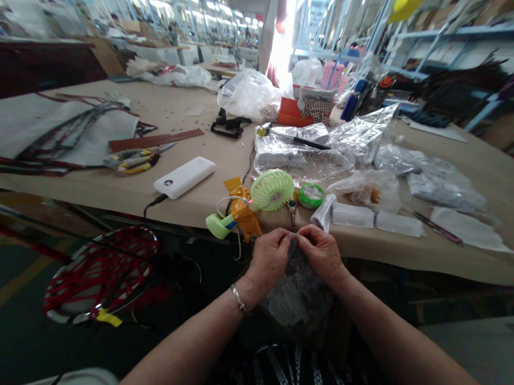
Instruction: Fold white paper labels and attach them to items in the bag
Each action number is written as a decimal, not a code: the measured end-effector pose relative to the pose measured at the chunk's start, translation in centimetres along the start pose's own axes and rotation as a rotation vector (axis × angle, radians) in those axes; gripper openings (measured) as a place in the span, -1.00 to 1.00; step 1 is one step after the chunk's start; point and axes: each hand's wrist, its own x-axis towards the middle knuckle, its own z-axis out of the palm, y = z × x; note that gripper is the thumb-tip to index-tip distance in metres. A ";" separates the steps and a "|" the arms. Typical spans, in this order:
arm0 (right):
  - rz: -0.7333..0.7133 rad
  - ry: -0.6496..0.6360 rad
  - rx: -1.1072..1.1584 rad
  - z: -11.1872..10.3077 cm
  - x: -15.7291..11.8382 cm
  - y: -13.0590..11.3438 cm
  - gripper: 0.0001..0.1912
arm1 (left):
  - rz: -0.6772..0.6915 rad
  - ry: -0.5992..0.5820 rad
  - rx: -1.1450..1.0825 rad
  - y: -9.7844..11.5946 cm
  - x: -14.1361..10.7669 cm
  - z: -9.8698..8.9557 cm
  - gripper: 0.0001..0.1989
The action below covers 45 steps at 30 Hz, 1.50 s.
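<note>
The left hand (269, 254) was closed, thumb against fingertips, on one side of a thin pale piece (293, 245), and the right hand (324, 252) pinched its other side; the piece sat between the two, just in front of the counter's near edge, mostly covered by the fingers. Crumpled see-through plastic (287, 300) showed below them, though whether it was joined to the piece could not be told. The counter (231, 153) stretched across the view, with a broad pile of pale sheets (11, 126) with dark edging at its far left. Toward the middle lay clear plastic packets (281, 155), and behind them sat a puffed white plastic bag (249, 95). A flat brown strip (159, 139) lay left of these, just beyond yellow-handled pliers (134, 162). A light green fan (272, 190), with orange tape about its handle, was near the left hand at the edge, and a hammer (295, 139) rested across the packets. A white power bank (184, 177) lay left of the fan. Stacked white labels (352, 215) stood near the right hand, beside a small green tub (311, 203). Smallest, a slim metal post (293, 208) rose just beyond the fingertips.
</note>
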 end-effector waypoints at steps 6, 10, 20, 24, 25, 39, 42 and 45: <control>-0.019 0.001 -0.011 0.0 0.4 0.4 -0.84 | 0.004 0.008 0.015 -0.3 0.4 0.1 -0.78; -0.035 0.010 -0.023 0.1 0.6 0.5 -0.84 | 0.003 0.006 0.012 -0.5 0.6 0.2 -0.77; -0.033 0.028 -0.030 0.1 0.7 0.6 -0.84 | -0.020 0.015 -0.037 -0.9 1.0 0.5 -0.77; -0.035 0.033 -0.009 0.2 0.5 0.5 -0.84 | -0.008 0.019 -0.029 -0.7 0.7 0.4 -0.76; -0.032 0.028 0.004 0.2 0.3 0.5 -0.84 | -0.005 0.017 -0.028 -0.7 0.5 0.3 -0.76; 0.165 -0.114 -0.264 -1.5 -9.1 11.0 -0.74 | -0.277 -0.262 0.194 -8.5 -8.4 -1.2 -0.75; 0.206 -0.169 -0.369 -2.3 -10.8 13.9 -0.75 | -0.293 -0.298 0.250 -10.0 -10.7 -1.6 -0.77; 0.226 -0.247 -0.459 -3.3 -12.8 15.4 -0.71 | -0.279 -0.329 0.293 -10.4 -12.6 -1.7 -0.77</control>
